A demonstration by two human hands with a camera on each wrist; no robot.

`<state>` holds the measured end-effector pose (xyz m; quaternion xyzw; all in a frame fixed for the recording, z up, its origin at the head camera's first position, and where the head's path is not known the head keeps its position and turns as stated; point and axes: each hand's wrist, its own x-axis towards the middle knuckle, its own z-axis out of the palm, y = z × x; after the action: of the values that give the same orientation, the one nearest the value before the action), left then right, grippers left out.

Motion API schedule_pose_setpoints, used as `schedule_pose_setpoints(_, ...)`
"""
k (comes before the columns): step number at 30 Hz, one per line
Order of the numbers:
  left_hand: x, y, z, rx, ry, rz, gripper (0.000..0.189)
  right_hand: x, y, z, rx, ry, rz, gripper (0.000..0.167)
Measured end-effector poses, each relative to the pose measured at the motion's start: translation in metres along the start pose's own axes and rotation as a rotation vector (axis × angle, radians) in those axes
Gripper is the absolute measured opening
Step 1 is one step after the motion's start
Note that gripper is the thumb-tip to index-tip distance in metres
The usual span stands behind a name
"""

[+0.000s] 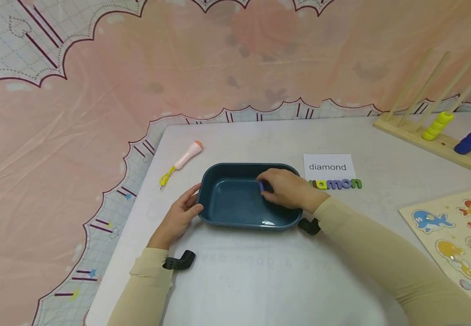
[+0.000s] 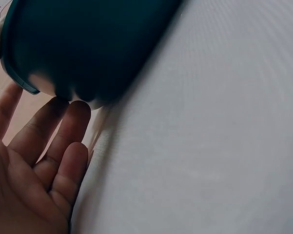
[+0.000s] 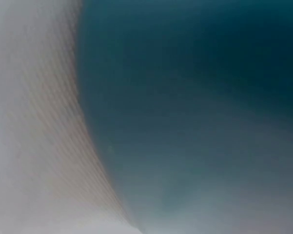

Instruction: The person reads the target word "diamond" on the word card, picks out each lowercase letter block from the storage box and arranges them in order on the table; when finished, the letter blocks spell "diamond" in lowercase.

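Note:
A dark teal plastic basin [image 1: 235, 199] stands on the white table. My left hand [image 1: 180, 215] touches the outside of its left end, fingers relaxed; in the left wrist view the fingertips [image 2: 80, 114] meet the basin's wall [image 2: 87, 44]. Over the basin's right part, my right hand [image 1: 286, 188] pinches a small purple letter piece [image 1: 261, 186], seen edge-on, so which letter cannot be told. In the right wrist view the basin [image 3: 185, 122] is blurred. Right of it lies a card [image 1: 329, 166] printed "diamond", with a row of coloured letters [image 1: 335, 184] below, partly hidden by my right hand.
A pink pen-like toy [image 1: 188, 155] with a yellow loop lies at the back left. A wooden bead abacus [image 1: 431, 142] stands at the back right. A sea-animal puzzle board [image 1: 431, 244] lies at the right. Patterned cloth hangs behind the table.

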<state>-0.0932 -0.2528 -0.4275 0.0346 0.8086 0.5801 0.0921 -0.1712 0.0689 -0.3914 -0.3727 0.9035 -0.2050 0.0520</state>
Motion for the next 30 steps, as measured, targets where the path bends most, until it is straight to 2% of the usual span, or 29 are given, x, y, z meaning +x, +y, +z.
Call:
schedule_pose_setpoints(9,0.000,-0.002,0.001,-0.002,0.003,-0.019,0.063,-0.004,0.005,-0.007,0.117,0.062,-0.035,0.042)
schedule_pose_setpoints(15,-0.001,0.000,0.001,0.003,0.004,-0.005,0.063,-0.014,0.011,-0.016,0.172,0.078,0.003,0.043)
schedule_pose_setpoints(21,-0.003,0.002,0.001,0.019,0.013,-0.006,0.062,-0.026,0.020,-0.023,0.143,0.111,0.001,0.042)
schedule_pose_setpoints(30,-0.003,0.002,0.002,0.018,0.013,-0.010,0.062,-0.047,0.031,-0.035,0.072,0.131,0.052,0.041)
